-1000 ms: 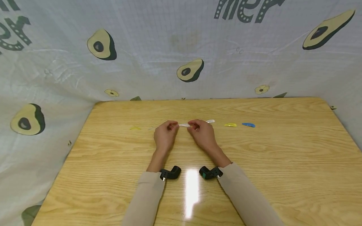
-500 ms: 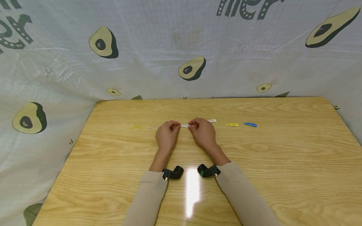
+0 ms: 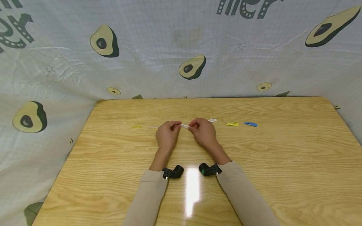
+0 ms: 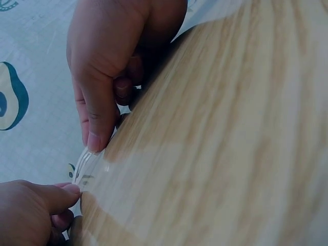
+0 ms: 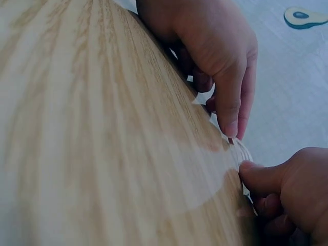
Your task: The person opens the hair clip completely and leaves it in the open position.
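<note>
Tilted since the last frame: held clip (image 3: 185,126), white, was nearly level across the gap; its right end now sits lower than its left. Both hands otherwise about where they were; loose clips unmoved.

Cloth (image 3: 147,72), avocado print, hangs behind. Table (image 3: 96,175), wood, below it. Left hand (image 3: 166,136) and right hand (image 3: 204,134) face each other near the far edge. Fingers: left thumb and fingertips pinch one end of held clip, right thumb and fingertips the other; both wrist views agree. Clip spans the gap between the hands.

Right of the hands, in a loose row: blue clip (image 3: 250,124), yellow clip (image 3: 232,124), white clip (image 3: 212,120), the last partly behind the right hand. Left: yellow piece (image 3: 136,126) and pale piece (image 3: 154,127), thin crossed outlines, too slight for me to identify.

Progress, my judgement: mid-way. Left pair looks dealt with, one in hand, three on the right seemingly untouched. Whether held clip has been sprung, cannot tell.
</note>
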`<state>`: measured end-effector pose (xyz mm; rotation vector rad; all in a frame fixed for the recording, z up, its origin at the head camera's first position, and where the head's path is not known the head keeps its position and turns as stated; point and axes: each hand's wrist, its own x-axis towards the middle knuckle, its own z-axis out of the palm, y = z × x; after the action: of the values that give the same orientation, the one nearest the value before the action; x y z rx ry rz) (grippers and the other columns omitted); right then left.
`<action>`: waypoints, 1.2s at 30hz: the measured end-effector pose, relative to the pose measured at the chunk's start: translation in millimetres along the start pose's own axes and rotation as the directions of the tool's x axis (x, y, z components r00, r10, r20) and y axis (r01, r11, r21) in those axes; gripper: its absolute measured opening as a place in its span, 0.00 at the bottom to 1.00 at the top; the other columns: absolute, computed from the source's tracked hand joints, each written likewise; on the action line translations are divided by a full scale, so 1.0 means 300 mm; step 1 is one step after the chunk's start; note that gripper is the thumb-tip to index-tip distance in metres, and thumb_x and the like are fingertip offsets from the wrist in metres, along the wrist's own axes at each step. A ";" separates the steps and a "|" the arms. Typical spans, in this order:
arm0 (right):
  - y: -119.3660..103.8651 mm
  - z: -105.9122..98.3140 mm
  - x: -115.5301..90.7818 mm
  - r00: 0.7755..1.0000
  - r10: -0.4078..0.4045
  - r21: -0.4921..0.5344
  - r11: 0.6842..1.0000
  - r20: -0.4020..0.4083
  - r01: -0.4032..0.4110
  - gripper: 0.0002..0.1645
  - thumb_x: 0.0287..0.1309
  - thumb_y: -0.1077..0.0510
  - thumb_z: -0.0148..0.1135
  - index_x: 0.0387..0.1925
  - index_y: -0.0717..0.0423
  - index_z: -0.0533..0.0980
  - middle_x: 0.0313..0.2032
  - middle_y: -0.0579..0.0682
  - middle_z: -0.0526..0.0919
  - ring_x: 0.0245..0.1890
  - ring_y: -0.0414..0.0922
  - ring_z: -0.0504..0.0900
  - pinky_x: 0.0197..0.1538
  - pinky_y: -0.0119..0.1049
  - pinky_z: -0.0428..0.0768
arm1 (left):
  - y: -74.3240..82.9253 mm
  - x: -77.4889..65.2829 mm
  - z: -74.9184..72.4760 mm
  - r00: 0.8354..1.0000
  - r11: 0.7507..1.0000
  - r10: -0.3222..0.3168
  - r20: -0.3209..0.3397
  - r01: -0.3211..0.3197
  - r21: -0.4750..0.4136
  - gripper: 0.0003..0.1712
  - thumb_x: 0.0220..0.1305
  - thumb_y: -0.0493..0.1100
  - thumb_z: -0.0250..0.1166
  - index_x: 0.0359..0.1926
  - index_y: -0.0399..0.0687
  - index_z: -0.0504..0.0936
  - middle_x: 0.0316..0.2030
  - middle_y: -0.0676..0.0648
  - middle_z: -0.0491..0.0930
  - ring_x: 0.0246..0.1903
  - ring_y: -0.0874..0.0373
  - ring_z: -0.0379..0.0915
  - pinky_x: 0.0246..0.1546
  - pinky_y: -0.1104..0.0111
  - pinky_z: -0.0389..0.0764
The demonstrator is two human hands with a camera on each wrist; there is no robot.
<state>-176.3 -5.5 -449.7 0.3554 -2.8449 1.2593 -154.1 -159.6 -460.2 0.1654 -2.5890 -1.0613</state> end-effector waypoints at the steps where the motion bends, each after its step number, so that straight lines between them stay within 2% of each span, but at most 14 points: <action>1: 0.001 -0.001 0.000 1.000 -0.002 0.008 1.000 0.007 0.002 0.06 0.59 0.54 0.67 0.31 0.52 0.82 0.24 0.45 0.76 0.22 0.42 0.73 0.28 0.38 0.71 | 0.000 0.000 0.000 1.000 1.000 0.002 -0.001 -0.002 0.003 0.05 0.58 0.42 0.70 0.35 0.50 0.89 0.21 0.52 0.77 0.21 0.58 0.71 0.23 0.65 0.69; 9: 0.005 -0.013 0.000 0.999 -0.012 0.040 0.999 0.048 0.010 0.07 0.59 0.54 0.66 0.32 0.53 0.82 0.25 0.46 0.77 0.23 0.43 0.73 0.30 0.38 0.70 | 0.000 -0.001 -0.004 1.000 1.000 0.011 0.018 -0.011 0.008 0.07 0.60 0.45 0.69 0.36 0.50 0.89 0.23 0.53 0.78 0.22 0.58 0.72 0.25 0.63 0.71; 16: 0.012 -0.017 -0.003 0.998 -0.025 0.052 0.998 0.064 0.022 0.06 0.59 0.54 0.66 0.33 0.53 0.81 0.26 0.46 0.77 0.24 0.42 0.73 0.32 0.38 0.70 | -0.006 -0.012 -0.007 0.995 0.996 0.091 0.029 -0.091 -0.023 0.09 0.61 0.46 0.68 0.38 0.47 0.88 0.24 0.52 0.80 0.22 0.58 0.73 0.27 0.62 0.72; 26: 0.027 -0.036 -0.038 0.991 -0.100 0.196 0.977 0.091 0.080 0.05 0.61 0.58 0.64 0.35 0.56 0.79 0.31 0.49 0.75 0.28 0.44 0.72 0.34 0.38 0.71 | -0.011 -0.043 -0.013 0.985 0.976 0.164 0.058 -0.153 -0.158 0.08 0.64 0.44 0.65 0.38 0.46 0.85 0.25 0.51 0.81 0.21 0.62 0.72 0.23 0.67 0.72; 31: 0.033 -0.047 -0.054 0.986 -0.087 0.235 0.971 0.146 0.051 0.04 0.64 0.58 0.60 0.36 0.55 0.76 0.28 0.48 0.77 0.24 0.43 0.75 0.32 0.37 0.73 | -0.009 -0.061 -0.017 0.973 0.957 0.224 0.047 -0.211 -0.197 0.06 0.63 0.42 0.66 0.35 0.44 0.85 0.23 0.51 0.79 0.20 0.62 0.69 0.21 0.69 0.71; 36: 0.044 -0.055 -0.068 0.972 -0.093 0.362 0.932 0.214 0.009 0.04 0.66 0.59 0.57 0.37 0.57 0.73 0.27 0.48 0.82 0.22 0.45 0.79 0.30 0.37 0.77 | -0.002 -0.076 -0.022 0.968 0.950 0.247 0.048 -0.232 -0.207 0.06 0.62 0.42 0.67 0.33 0.43 0.85 0.23 0.52 0.79 0.19 0.63 0.68 0.21 0.70 0.70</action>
<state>-160.5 19.2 -450.3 0.6140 -2.7419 1.8434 -130.5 -159.1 -462.1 -0.2360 -2.4648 -1.2451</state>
